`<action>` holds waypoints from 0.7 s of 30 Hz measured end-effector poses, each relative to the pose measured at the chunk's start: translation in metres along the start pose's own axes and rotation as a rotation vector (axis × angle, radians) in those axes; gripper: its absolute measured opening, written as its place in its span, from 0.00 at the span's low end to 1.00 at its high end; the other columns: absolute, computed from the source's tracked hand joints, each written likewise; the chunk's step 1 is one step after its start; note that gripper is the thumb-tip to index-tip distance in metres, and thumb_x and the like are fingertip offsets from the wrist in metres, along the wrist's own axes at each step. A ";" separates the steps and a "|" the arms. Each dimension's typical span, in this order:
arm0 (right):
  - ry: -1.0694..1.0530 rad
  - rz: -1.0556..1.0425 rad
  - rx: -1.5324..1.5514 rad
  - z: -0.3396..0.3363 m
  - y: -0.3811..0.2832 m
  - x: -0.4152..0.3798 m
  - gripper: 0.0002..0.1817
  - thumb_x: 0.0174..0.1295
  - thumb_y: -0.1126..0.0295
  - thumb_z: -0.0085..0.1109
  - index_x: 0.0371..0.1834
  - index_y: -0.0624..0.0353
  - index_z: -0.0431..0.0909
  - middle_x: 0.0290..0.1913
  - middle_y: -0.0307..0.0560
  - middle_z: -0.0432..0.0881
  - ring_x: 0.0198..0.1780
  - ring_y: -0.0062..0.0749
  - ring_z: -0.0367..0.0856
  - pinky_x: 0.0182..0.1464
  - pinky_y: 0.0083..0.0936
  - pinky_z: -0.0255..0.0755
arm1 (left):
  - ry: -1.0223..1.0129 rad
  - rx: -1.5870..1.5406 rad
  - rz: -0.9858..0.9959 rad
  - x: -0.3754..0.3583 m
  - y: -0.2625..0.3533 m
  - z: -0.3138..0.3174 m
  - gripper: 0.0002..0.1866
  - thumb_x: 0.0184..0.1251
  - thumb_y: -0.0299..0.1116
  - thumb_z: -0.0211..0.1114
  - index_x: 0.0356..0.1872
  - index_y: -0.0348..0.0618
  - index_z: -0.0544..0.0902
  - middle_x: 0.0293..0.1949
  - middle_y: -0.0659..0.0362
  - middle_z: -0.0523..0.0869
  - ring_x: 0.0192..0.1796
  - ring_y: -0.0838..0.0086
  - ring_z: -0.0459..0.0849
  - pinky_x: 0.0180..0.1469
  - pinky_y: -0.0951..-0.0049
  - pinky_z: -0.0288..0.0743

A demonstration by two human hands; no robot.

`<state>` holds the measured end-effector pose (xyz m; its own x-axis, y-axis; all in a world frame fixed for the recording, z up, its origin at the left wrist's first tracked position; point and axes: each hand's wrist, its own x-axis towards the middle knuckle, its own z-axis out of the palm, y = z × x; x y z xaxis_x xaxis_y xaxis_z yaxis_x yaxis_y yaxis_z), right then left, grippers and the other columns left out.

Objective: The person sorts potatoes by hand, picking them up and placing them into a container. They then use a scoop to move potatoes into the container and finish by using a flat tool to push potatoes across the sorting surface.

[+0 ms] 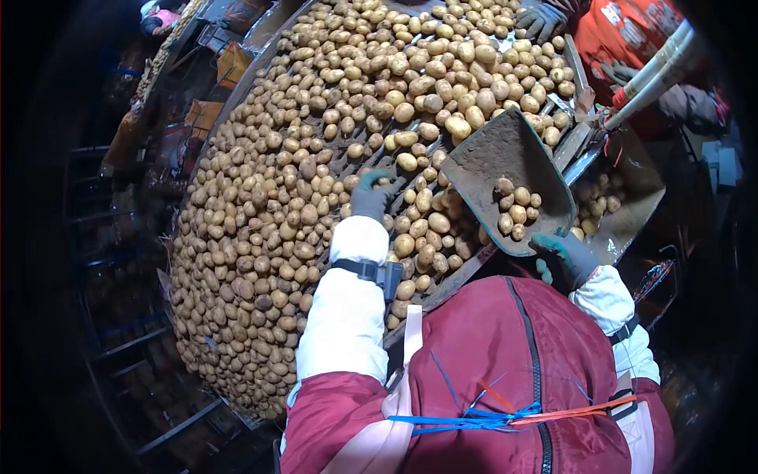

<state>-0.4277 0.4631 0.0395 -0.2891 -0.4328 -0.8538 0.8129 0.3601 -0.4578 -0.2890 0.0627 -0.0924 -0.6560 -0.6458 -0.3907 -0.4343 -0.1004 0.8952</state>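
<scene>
Potatoes (pixel 260 213) cover the sorting table in a thick spread. My left hand (pixel 371 196), in a grey and green glove, reaches over them at the middle. Its fingers are bent but apart, close to a few potatoes; whether one touches its fingertips is hard to see. At the right, a wide metal scoop (pixel 483 158) with a green rim lies tilted, soil on its inside. Several small potatoes (pixel 518 212) have gathered at its near end. My gloved right hand (pixel 570 257) grips the scoop's near rim, with some fingers underneath.
A wooden board (pixel 462 271) edges the table before my body. Beyond the scoop, a chute (pixel 632 213) holds more potatoes. Pale poles (pixel 655 71) slant at the upper right. Another person's gloved hand (pixel 542 22) rests at the far edge, near a person in orange (pixel 616 39).
</scene>
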 end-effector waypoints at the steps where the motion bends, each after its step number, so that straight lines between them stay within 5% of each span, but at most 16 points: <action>1: 0.001 -0.010 -0.010 0.000 -0.001 0.000 0.16 0.63 0.55 0.66 0.41 0.56 0.79 0.22 0.38 0.77 0.17 0.23 0.73 0.18 0.19 0.66 | 0.002 -0.152 0.005 0.003 0.012 -0.002 0.18 0.57 0.19 0.72 0.50 0.42 0.86 0.42 0.64 0.85 0.39 0.83 0.81 0.39 0.82 0.78; 4: 0.000 -0.003 -0.042 -0.002 0.000 0.004 0.17 0.65 0.54 0.64 0.41 0.57 0.80 0.20 0.38 0.77 0.16 0.23 0.72 0.18 0.19 0.65 | -0.229 -0.193 -0.023 -0.033 0.105 0.026 0.18 0.64 0.26 0.72 0.55 0.43 0.84 0.43 0.64 0.86 0.37 0.83 0.84 0.38 0.83 0.80; 7: 0.017 0.011 -0.061 -0.003 -0.001 0.004 0.16 0.65 0.54 0.64 0.40 0.57 0.80 0.20 0.38 0.77 0.16 0.23 0.72 0.18 0.19 0.65 | -0.306 -0.132 -0.027 -0.024 0.099 0.026 0.21 0.64 0.30 0.72 0.59 0.43 0.83 0.47 0.60 0.87 0.39 0.80 0.85 0.44 0.79 0.82; 9: 0.037 0.017 -0.054 -0.005 -0.004 0.003 0.16 0.65 0.54 0.64 0.40 0.57 0.80 0.20 0.38 0.77 0.16 0.23 0.73 0.18 0.19 0.65 | -0.252 0.578 0.276 -0.002 0.050 0.023 0.25 0.63 0.36 0.73 0.61 0.43 0.82 0.49 0.57 0.88 0.43 0.74 0.86 0.50 0.74 0.82; 11: 0.034 0.024 -0.042 -0.006 -0.004 0.000 0.15 0.65 0.55 0.64 0.38 0.55 0.80 0.20 0.37 0.77 0.16 0.23 0.73 0.17 0.20 0.65 | -0.168 0.947 0.277 -0.022 0.053 0.048 0.29 0.60 0.44 0.72 0.64 0.51 0.80 0.57 0.47 0.84 0.58 0.57 0.83 0.63 0.60 0.75; 16: 0.047 0.023 0.011 -0.007 -0.001 0.002 0.15 0.64 0.56 0.65 0.39 0.56 0.79 0.20 0.39 0.78 0.16 0.25 0.74 0.17 0.21 0.66 | -0.165 1.158 0.207 -0.010 0.065 0.096 0.39 0.60 0.35 0.67 0.75 0.62 0.65 0.63 0.46 0.74 0.57 0.43 0.81 0.59 0.50 0.76; 21: 0.017 0.054 0.026 -0.016 0.003 0.007 0.15 0.64 0.55 0.66 0.40 0.56 0.78 0.20 0.41 0.78 0.16 0.26 0.74 0.17 0.22 0.66 | -0.129 1.109 0.171 -0.005 0.071 0.098 0.32 0.57 0.31 0.70 0.66 0.60 0.72 0.54 0.46 0.76 0.54 0.46 0.83 0.55 0.51 0.79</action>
<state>-0.4352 0.4742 0.0284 -0.2526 -0.3988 -0.8816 0.8405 0.3610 -0.4041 -0.3772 0.1335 -0.0480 -0.7901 -0.4975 -0.3581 -0.5990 0.7505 0.2792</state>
